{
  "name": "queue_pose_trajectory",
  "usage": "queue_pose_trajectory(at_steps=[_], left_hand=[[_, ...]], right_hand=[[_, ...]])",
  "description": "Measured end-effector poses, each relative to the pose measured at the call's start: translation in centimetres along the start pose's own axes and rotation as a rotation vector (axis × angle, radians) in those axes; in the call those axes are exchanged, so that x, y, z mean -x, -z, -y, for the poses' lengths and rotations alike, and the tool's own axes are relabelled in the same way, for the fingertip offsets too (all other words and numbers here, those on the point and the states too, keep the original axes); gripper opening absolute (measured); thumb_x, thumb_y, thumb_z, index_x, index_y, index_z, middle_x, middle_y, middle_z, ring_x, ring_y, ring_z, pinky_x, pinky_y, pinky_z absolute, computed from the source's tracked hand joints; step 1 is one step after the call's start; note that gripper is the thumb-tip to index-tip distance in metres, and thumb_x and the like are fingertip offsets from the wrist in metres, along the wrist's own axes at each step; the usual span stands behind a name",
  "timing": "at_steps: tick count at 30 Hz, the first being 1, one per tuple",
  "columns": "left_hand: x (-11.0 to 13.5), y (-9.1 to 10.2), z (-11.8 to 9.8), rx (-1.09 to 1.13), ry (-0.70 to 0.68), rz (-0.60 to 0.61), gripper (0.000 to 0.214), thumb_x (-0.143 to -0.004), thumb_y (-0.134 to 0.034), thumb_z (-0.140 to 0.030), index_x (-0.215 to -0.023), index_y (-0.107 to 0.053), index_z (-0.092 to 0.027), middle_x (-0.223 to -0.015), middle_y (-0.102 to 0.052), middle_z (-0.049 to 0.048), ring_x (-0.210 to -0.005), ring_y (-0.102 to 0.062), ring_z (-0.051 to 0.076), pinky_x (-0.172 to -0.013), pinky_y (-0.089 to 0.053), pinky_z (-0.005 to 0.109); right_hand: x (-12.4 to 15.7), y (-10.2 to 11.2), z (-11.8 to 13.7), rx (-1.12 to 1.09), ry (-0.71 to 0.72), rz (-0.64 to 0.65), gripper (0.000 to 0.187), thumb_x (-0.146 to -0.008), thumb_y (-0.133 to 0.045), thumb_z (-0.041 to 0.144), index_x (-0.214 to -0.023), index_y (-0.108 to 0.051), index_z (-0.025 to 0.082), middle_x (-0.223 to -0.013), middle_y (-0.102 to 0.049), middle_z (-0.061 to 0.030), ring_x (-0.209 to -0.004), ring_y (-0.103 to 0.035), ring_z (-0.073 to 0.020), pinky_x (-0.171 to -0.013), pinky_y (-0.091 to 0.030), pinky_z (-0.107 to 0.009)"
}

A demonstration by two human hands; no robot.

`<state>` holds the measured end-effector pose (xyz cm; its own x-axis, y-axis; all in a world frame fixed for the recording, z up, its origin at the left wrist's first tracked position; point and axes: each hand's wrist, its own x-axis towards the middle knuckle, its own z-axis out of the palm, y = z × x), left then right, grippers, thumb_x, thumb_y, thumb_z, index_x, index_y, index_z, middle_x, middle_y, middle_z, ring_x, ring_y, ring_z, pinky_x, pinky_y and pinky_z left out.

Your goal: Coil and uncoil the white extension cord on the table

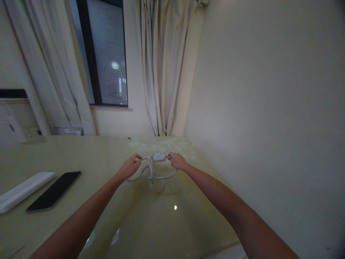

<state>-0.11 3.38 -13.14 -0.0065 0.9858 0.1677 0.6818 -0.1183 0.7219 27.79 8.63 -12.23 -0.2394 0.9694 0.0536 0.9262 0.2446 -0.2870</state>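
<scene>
A small white rectangular box (159,157), like an inline power adapter, lies at the far part of the table with dark dots at its corners. My left hand (131,166) is on its left side, fingers pinched on a thin pale piece (143,159) with a whitish tip; its exact kind is too small to tell. At the box's right end, my right hand (175,160) is closed in a pinch, its fingertips hiding what they grip. A white cable (151,176) lies looped and bundled in front of the box, one loop running up toward my right hand.
The glossy greenish table cover (145,219) reflects a light. To the left lie a dark flat tablet-like slab (54,191) and a long white object (25,190). A tiny black piece (129,138) sits near the back edge. A wall (269,126) borders the right; curtains (167,64) hang behind.
</scene>
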Motion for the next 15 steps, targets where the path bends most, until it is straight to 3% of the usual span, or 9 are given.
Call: queue_pose_trajectory(at_steps=[7, 12, 15], left_hand=[[1.4, -0.1, -0.2, 0.149, -0.021, 0.006, 0.038, -0.076, -0.056, -0.050, -0.087, -0.073, -0.018, -0.069, -0.068, 0.0030, -0.065, -0.060, 0.021, -0.061, -0.040, 0.030], [0.1, 0.4, 0.3, 0.183, -0.013, -0.058, 0.050, -0.072, -0.061, -0.067, -0.063, -0.069, -0.019, -0.053, -0.049, -0.0022, -0.057, -0.048, 0.018, -0.059, -0.031, 0.029], [-0.5, 0.8, 1.1, 0.205, -0.007, -0.064, 0.056, -0.069, -0.066, -0.073, -0.061, -0.071, -0.018, -0.053, -0.052, -0.0012, -0.060, -0.049, 0.018, -0.061, -0.033, 0.030]], right_hand=[[1.0, -3.7, -0.2, -0.185, -0.032, 0.035, 0.020, -0.099, -0.060, 0.024, -0.099, -0.079, 0.021, -0.084, -0.078, -0.0060, -0.082, -0.070, -0.0187, -0.070, -0.040, -0.025], [1.1, -5.9, 0.7, -0.325, -0.106, -0.105, 0.029, -0.105, -0.049, 0.026, -0.106, -0.077, 0.019, -0.085, -0.077, -0.0062, -0.084, -0.068, -0.0181, -0.071, -0.039, -0.025], [1.3, -6.9, 1.3, -0.394, -0.152, -0.197, 0.031, -0.107, -0.045, 0.030, -0.111, -0.075, 0.022, -0.089, -0.076, -0.0059, -0.087, -0.067, -0.0194, -0.071, -0.038, -0.026]])
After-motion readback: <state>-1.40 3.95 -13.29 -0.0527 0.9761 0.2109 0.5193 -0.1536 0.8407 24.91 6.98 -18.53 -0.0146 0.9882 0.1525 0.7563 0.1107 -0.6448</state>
